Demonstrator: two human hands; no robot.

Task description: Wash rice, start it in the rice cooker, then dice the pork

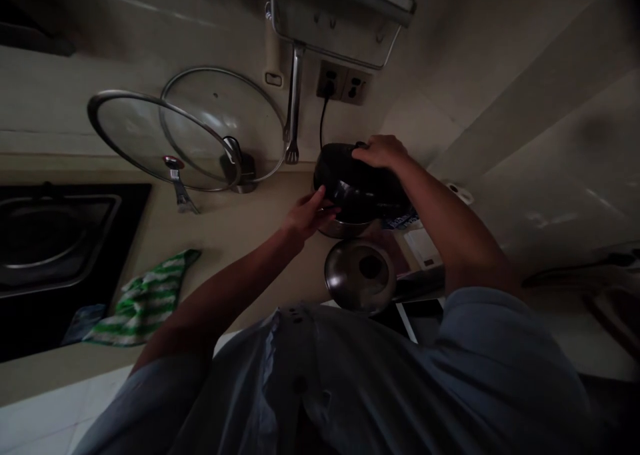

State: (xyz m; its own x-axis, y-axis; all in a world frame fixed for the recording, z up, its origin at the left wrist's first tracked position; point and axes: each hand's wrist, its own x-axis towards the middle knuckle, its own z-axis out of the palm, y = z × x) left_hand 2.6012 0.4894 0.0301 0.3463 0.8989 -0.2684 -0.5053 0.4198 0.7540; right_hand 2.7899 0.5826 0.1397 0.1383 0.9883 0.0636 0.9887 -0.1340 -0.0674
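Both of my hands are on a dark, round, pot-like vessel [345, 178] near the wall; the dim light hides its exact kind. My right hand [383, 152] has its fingers closed on the top edge at the far side. At the near left side, my left hand [311, 212] holds the lower rim between thumb and fingers. Directly beneath the dark vessel shows the curved side of a shiny metal pot [345, 229], mostly covered. Closer to my body sits a round steel pan [350, 285] with a dark handle pointing right.
Two glass lids [215, 118] lean at the wall on a stand. A gas stove [135, 202] is at far left, beside a green-striped cloth [150, 295]. Tongs [295, 102] hang from a wall rack [340, 55]. A black cord [323, 125] runs down from the socket [345, 82].
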